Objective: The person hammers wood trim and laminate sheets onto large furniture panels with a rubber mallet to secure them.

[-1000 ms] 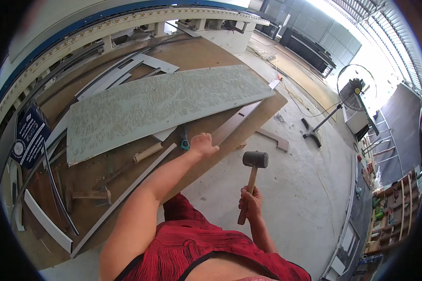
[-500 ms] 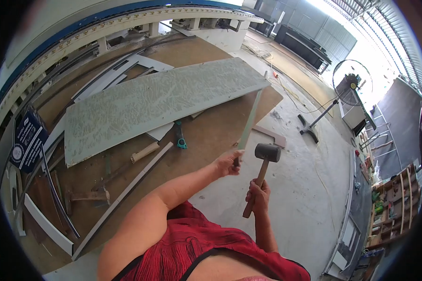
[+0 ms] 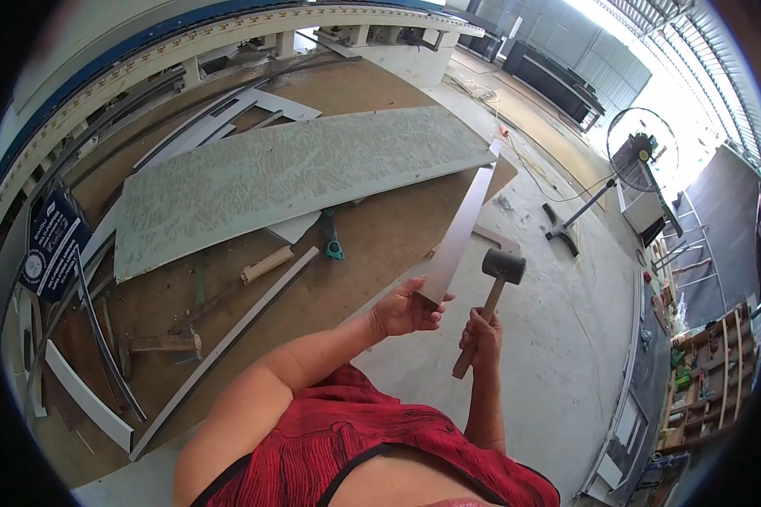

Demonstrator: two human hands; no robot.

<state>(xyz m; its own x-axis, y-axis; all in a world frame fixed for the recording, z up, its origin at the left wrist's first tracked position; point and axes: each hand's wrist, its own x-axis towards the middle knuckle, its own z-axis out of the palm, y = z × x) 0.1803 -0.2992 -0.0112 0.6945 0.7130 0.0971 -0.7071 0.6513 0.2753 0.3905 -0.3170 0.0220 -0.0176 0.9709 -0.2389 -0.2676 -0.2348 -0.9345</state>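
My left hand (image 3: 407,311) grips the near end of a long, flat strip (image 3: 461,232), whose pale face is turned up. The strip's far end overlaps the corner of a large panel (image 3: 304,182) with a streaky, glue-like surface. In my right hand (image 3: 484,331) is a rubber mallet (image 3: 504,266), held by its wooden handle with the black head up. A tool with a teal end (image 3: 334,245) lies by the panel's front edge. Further left are a wooden cylinder (image 3: 266,264), a long narrow bar (image 3: 228,351) and a hammer (image 3: 165,344).
A dark blue printed box (image 3: 52,241) stands at the left among trim strips (image 3: 89,397). Behind the panel runs a long machine (image 3: 228,42). A standing fan (image 3: 643,152) is at the right, with a wooden rack (image 3: 710,372) and a cable (image 3: 533,169) on the floor.
The strip has turned from edge-on to show its broad pale face, and my left hand has rolled palm-up beneath it. The mallet has shifted slightly right.
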